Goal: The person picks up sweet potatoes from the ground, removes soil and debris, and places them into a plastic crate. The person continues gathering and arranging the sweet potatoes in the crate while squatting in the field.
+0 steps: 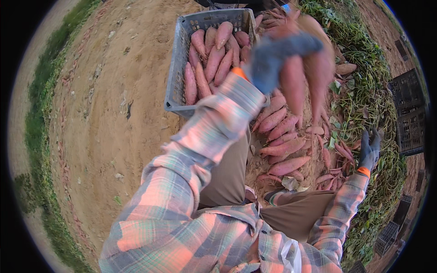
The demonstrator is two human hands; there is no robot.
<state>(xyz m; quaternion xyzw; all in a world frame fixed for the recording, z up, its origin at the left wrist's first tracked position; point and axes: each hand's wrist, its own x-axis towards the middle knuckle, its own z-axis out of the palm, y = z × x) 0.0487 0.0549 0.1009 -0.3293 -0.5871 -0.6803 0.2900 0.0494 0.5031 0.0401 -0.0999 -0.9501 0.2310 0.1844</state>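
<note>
My left hand (281, 56), in a blue-grey glove with an orange cuff, is blurred by motion. It grips large pink sweet potatoes (294, 87) that hang tips down, right of a grey plastic crate (172, 78). Inside the crate lie several sweet potatoes (214, 61). My right hand (369, 150), gloved the same way, is at the right beside the green vines, fingers up and apart, holding nothing visible. Between my legs and the vines, a row of large sweet potatoes (285, 146) lies on the soil, with smaller, thin sweet potatoes (343, 152) nearer my right hand.
A thick band of cut vines (372, 85) runs along the right. Beyond it stand black crates (409, 129). Bare sandy soil (136, 85) stretches left of the grey crate. A partly visible dark shape is behind the crate, and more sweet potatoes (269, 22) lie near it.
</note>
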